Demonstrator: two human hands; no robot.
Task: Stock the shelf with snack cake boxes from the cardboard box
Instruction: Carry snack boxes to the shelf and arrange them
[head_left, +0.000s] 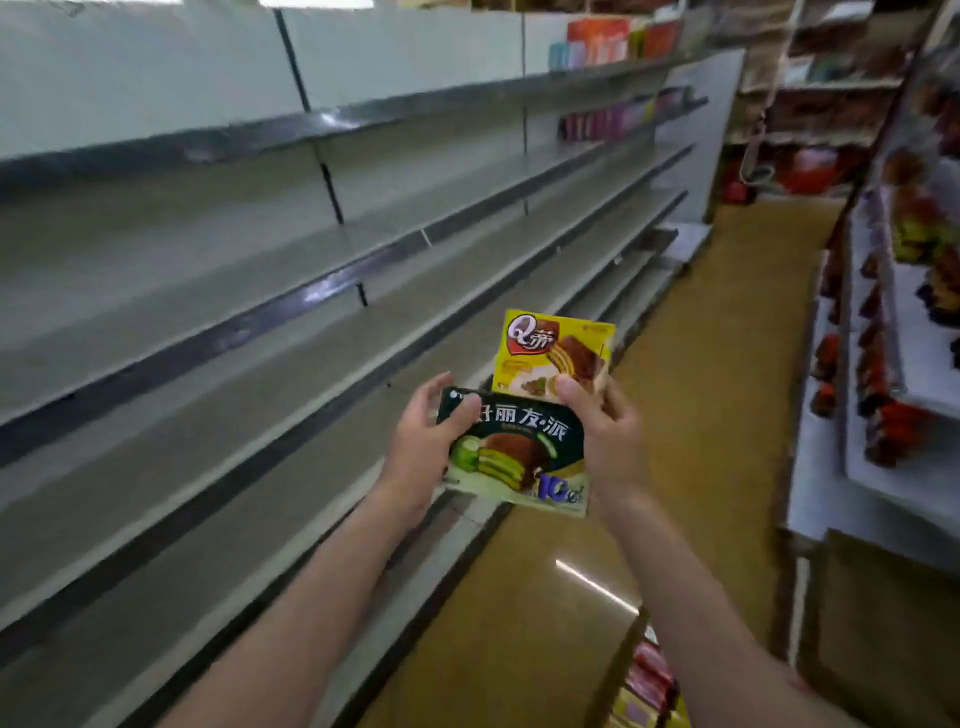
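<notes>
Forearms, two, bare, entering from the near edge. Left hand (423, 441): thumb on the front and fingers behind the left end of a dark green rectangular cardboard snack cake box (514, 454), printed with layered green cakes. Right hand (608, 436): thumb pinching the lower edge of a yellow square cardboard snack cake box (553, 353), which stands upright just behind the green one; the same hand seems to steady the green box's right end. Both boxes held in mid-air above the aisle, not yet on any shelf.

Left: long grey metal shelving (363, 260), tiers bare nearby, a few coloured packs at the far end. Near right: open cardboard box (649, 675), partly visible, red packs inside. Far right: stocked display racks (904, 332).

Handling note, as judgement: separate the two boxes, set each upright with its printed face toward the aisle, flush to the shelf's front lip, like with like.
</notes>
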